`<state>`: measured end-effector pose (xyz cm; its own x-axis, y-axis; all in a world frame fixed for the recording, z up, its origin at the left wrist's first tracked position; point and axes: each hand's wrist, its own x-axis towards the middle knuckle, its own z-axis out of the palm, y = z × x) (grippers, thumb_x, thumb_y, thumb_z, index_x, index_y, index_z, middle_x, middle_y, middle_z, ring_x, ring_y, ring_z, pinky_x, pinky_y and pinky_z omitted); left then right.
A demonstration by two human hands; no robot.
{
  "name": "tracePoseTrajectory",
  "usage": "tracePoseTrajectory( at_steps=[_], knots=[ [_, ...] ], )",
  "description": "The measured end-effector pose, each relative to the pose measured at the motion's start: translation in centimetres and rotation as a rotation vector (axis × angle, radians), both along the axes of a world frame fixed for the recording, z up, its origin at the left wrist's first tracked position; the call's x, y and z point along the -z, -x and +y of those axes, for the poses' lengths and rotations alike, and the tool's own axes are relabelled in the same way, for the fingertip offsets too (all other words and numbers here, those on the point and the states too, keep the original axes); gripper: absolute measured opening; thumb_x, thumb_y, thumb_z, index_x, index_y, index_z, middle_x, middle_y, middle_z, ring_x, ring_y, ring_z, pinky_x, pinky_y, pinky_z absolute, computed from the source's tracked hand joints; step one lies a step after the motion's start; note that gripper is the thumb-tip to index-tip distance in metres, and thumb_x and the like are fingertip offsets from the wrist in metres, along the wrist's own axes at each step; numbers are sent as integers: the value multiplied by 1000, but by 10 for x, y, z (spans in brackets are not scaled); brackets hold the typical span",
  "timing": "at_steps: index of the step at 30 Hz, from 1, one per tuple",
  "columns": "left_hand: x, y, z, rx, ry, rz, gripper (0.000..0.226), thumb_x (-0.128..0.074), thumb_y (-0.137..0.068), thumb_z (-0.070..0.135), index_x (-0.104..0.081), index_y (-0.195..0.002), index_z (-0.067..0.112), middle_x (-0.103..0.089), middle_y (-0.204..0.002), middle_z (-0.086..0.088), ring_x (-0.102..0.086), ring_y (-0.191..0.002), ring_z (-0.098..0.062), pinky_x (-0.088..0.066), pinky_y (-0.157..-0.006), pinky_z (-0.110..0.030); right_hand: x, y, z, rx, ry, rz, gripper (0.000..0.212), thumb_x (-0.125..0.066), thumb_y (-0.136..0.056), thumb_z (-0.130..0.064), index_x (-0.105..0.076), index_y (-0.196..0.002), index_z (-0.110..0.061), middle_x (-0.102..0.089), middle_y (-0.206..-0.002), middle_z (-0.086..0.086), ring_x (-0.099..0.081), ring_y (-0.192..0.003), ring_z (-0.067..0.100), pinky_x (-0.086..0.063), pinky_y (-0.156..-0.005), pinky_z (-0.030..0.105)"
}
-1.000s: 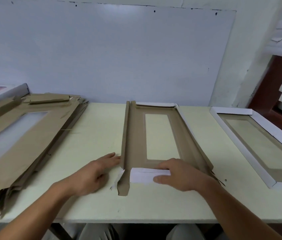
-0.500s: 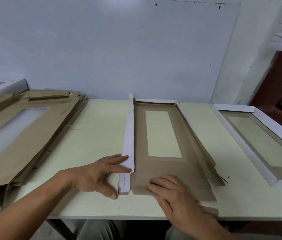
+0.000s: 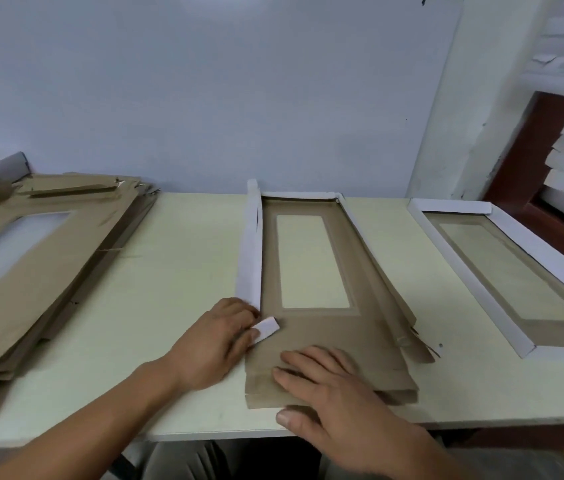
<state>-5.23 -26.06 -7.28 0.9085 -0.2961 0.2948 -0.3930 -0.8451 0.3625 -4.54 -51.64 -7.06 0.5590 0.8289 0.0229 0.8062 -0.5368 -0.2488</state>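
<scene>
Head view: the blank (image 3: 325,336) lies flat on the table (image 3: 176,289), just ahead of both hands. Within the last second its left wall (image 3: 250,251) has gone from a low brown fold to an upright white strip. The left hand (image 3: 214,344), fingers curled round the wall's near end, has now turned the tab (image 3: 266,328) inward. The right hand (image 3: 336,403) has slid nearer and presses flat on the flap (image 3: 259,382). That corner looks ready for closing. A stack (image 3: 31,258) lies beyond the left hand, a finished lid (image 3: 466,271) beyond the right.

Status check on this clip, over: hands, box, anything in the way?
Left hand pinches white tab at raised left wall. Right hand flat on near flap of box blank. Folded box right, blank stack left, both clear.
</scene>
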Motion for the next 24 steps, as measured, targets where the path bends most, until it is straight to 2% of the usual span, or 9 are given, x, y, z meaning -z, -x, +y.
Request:
tracePoseTrajectory(
  at_steps=[2,4,6,9,12,14,16,19,24],
  knots=[
    [5,0,-14,-11,-172,-38,40,-29,-103,37,-61,-100,13,-61,-114,3,-49,-120,-20,-44,-98,-34,-14,-8,-10,-18,37,37,56,-27,-99,-62,-39,-148,-39,-33,-155,-20,-17,-143,2,-3,-120,34],
    [7,1,-24,-15,-203,-67,36,-28,-104,34,-57,-95,16,-61,-111,1,-50,-116,-22,-46,-94,-36,-27,-19,-25,15,2,21,44,-32,-102,-53,-55,-135,-35,-55,-134,-20,-39,-126,-1,-21,-111,26],
    [7,1,-28,0,-200,-96,29,-32,-104,29,-55,-91,17,-60,-107,-1,-51,-109,-23,-47,-90,-36,-39,-31,-40,153,-116,0,34,-42,-102,-43,-69,-97,-23,-66,-90,-11,-53,-87,1,-40,-84,22],
    [8,1,-27,11,-199,-111,23,-35,-103,25,-54,-91,18,-60,-108,-1,-51,-107,-22,-47,-89,-33,-38,-57,-67,526,-448,-71,40,-54,-96,-34,-52,-63,-12,-52,-56,3,-51,-55,15,-43,-55,37],
    [9,1,-26,12,-186,-111,20,-36,-103,25,-53,-93,20,-59,-110,1,-51,-108,-20,-47,-89,-30,-31,-90,-98,852,-737,-29,38,-46,-101,-35,-54,-69,-15,-58,-63,2,-57,-61,24,-45,-59,40],
    [9,1,-27,7,-181,-108,19,-37,-102,24,-52,-92,21,-59,-110,1,-51,-108,-20,-47,-88,-30,-25,-110,-113,924,-662,162,23,-42,-103,-32,-60,-90,-25,-66,-85,-1,-62,-72,21,-50,-68,40],
    [9,1,-27,2,-174,-92,18,-38,-102,23,-52,-91,20,-59,-110,1,-51,-107,-20,-47,-87,-30,-17,-120,-118,832,-426,316,16,-44,-103,-31,-59,-108,-35,-68,-91,-4,-66,-70,14,-52,-61,33],
    [6,2,-28,0,-181,-75,19,-36,-102,23,-52,-91,20,-58,-111,0,-52,-106,-21,-47,-87,-31,-14,-122,-110,625,-164,355,9,-51,-99,-43,-53,-103,-51,-64,-91,-12,-63,-71,9,-46,-52,18],
    [4,3,-29,-17,-210,-59,27,-30,-101,28,-54,-93,18,-59,-113,0,-52,-106,-23,-49,-84,-35,-19,-121,-101,478,-55,313,10,-64,-93,-34,-59,-87,-40,-63,-91,-10,-62,-74,12,-51,-54,22]
  ],
)
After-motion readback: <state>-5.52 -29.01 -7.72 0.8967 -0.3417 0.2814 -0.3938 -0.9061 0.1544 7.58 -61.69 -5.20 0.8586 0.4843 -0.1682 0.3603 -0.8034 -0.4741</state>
